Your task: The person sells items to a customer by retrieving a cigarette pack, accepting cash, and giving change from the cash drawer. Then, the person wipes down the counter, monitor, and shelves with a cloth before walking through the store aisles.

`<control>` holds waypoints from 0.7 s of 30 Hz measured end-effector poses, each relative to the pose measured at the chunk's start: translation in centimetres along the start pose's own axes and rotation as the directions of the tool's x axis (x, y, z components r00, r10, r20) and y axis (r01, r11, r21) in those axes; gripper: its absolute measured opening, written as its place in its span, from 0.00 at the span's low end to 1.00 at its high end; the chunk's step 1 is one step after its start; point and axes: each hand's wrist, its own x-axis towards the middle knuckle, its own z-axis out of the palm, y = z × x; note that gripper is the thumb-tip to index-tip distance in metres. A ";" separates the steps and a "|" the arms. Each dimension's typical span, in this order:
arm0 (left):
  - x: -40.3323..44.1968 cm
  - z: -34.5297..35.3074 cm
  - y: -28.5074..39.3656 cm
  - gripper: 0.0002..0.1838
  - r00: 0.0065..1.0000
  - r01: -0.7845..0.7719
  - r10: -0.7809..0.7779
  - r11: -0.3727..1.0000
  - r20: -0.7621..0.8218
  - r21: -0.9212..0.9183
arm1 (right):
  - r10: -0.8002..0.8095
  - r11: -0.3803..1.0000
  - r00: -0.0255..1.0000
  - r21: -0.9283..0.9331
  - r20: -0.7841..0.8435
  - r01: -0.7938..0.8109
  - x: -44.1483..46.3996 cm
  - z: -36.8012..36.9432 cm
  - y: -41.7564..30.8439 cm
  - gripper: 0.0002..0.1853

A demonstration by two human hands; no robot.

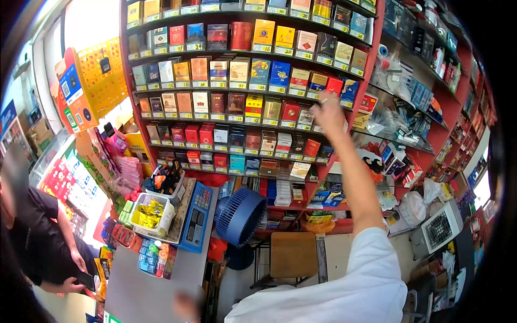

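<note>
My right hand (328, 114) is stretched out to the right part of the cigarette shelf, its thumb apart from the raised fingers. The fingertips overlap the lower edge of a red cigarette pack (334, 85); whether they touch it I cannot tell. Beside that pack stand a blue-and-gold pack (318, 82) and a dark blue pack (349, 92). Low in the view, over the grey counter (142, 293), a blurred shape looks like my left hand (186, 308). Its fingers are smeared, and anything in it is hidden.
A blue fan (242, 215) stands beside the counter, near a blue scale (196, 218) and a white basket (168, 229) of yellow packets. A wooden stool (293, 254) sits below the shelf. Across the counter, a person in black (43, 237) holds a phone (86, 280).
</note>
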 end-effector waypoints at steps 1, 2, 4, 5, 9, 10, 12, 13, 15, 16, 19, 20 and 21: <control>0.3 -2.0 1.1 0.15 0.957 0.184 -0.157 0.979 0.245 -0.091 | -0.025 0.998 0.993 -0.053 -0.116 0.019 1.4 -0.6 2.9 0.22; 0.1 -1.3 0.9 0.15 0.954 0.189 -0.164 0.979 0.250 -0.081 | -0.037 0.995 0.994 -0.094 -0.104 0.027 3.1 -0.8 5.9 0.25; -0.1 0.1 0.9 0.09 0.962 0.013 -0.020 0.999 -0.271 -0.029 | -0.209 0.958 0.977 -0.210 -0.040 0.197 4.8 -2.2 8.3 0.30; -0.2 -0.5 1.3 0.09 0.965 0.013 -0.019 1.000 -0.263 -0.022 | -0.222 0.951 0.975 -0.221 0.006 0.218 5.6 -2.2 9.0 0.30; 1.1 -1.5 2.0 0.09 0.930 0.011 0.004 0.999 -0.367 0.039 | -0.169 0.936 0.955 -0.263 0.243 0.233 6.7 -3.0 9.0 0.32; 1.1 -1.8 2.0 0.09 0.845 -0.075 0.199 0.963 -0.497 0.258 | -0.214 0.937 0.953 -0.230 0.212 0.262 6.7 -2.9 9.5 0.32; -0.1 -1.9 1.7 0.08 0.932 -0.010 0.020 1.000 -0.363 0.030 | -0.182 0.950 0.956 -0.209 0.231 0.232 7.3 -3.0 9.9 0.31; -0.4 -0.1 0.5 0.09 0.932 0.026 0.015 0.994 -0.362 0.108 | -0.178 0.960 0.960 -0.177 0.215 0.218 7.4 -3.0 10.1 0.31; 0.0 0.8 -0.2 0.09 0.852 0.011 0.201 0.916 -0.484 0.401 | -0.206 0.969 0.970 -0.113 0.128 0.220 6.8 -3.6 9.6 0.31; 0.1 0.2 0.0 0.09 0.853 0.018 0.198 0.914 -0.482 0.406 | -0.288 0.951 0.956 -0.101 0.063 0.293 6.4 -3.6 9.7 0.31; -0.3 -1.3 0.8 0.12 0.977 0.030 -0.032 0.999 -0.209 -0.015 | -0.362 0.915 0.929 -0.160 0.074 0.369 6.2 -2.8 10.5 0.30; -0.1 -1.5 0.9 0.12 0.982 0.101 -0.098 0.995 -0.159 0.016 | -0.355 0.918 0.932 -0.158 0.075 0.362 6.2 -2.8 10.8 0.30; 0.2 -1.4 0.8 0.12 0.980 0.170 -0.164 0.984 -0.112 0.050 | -0.361 0.913 0.926 -0.163 0.109 0.375 6.4 -2.8 10.8 0.30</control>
